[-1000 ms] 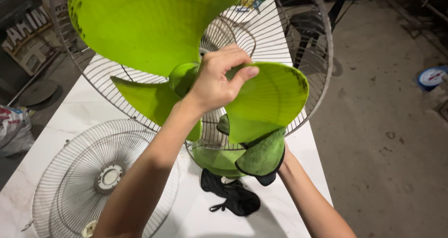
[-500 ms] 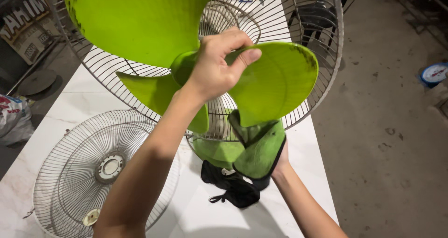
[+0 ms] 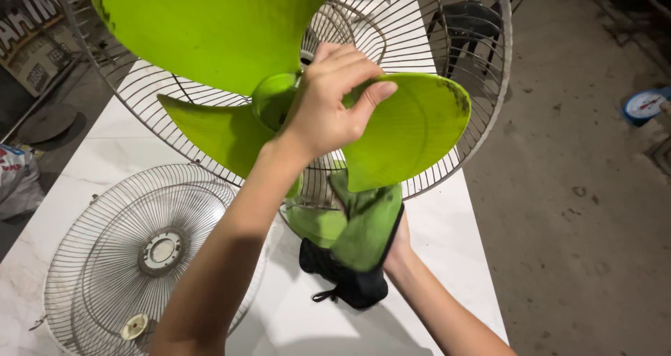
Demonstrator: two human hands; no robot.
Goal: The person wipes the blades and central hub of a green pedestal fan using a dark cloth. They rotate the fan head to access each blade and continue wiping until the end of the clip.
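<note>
Lime-green three-bladed plastic fan propeller [image 3: 231,41] held up above the white marble-look table [image 3: 447,216], before its round wire rear guard [image 3: 482,83] | left hand [image 3: 328,108] closed around the hub | right hand [image 3: 398,241] clamped on the green-and-black motor housing [image 3: 360,248] beneath | loose wire front grille [image 3: 150,255] lying near left.
</note>
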